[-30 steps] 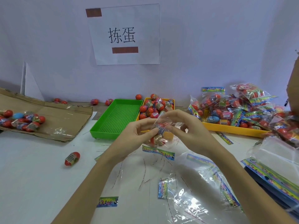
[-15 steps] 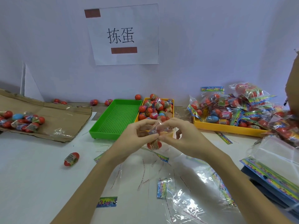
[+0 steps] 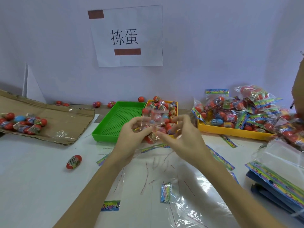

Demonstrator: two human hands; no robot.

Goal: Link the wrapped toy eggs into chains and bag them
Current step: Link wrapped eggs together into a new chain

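A: What are the two hands doing?

B: The left hand and the right hand are meeting over the white table. Both are pinching a clear wrapper with curled fingers, and a red toy egg is hanging in it between them.

A: Why are they holding it up like that?

B: I think they are joining the wrapper to another one to make a chain. Keeping it in the air is giving the fingers room.

A: Where are the other eggs waiting?

B: Loose ones are sitting in the small yellow tray just behind the hands, so they are easy to reach. The green tray is lying beside it. Filled bags are piling up on the right.

A: And that one egg by itself?

B: It is lying on the table, left of the arms.
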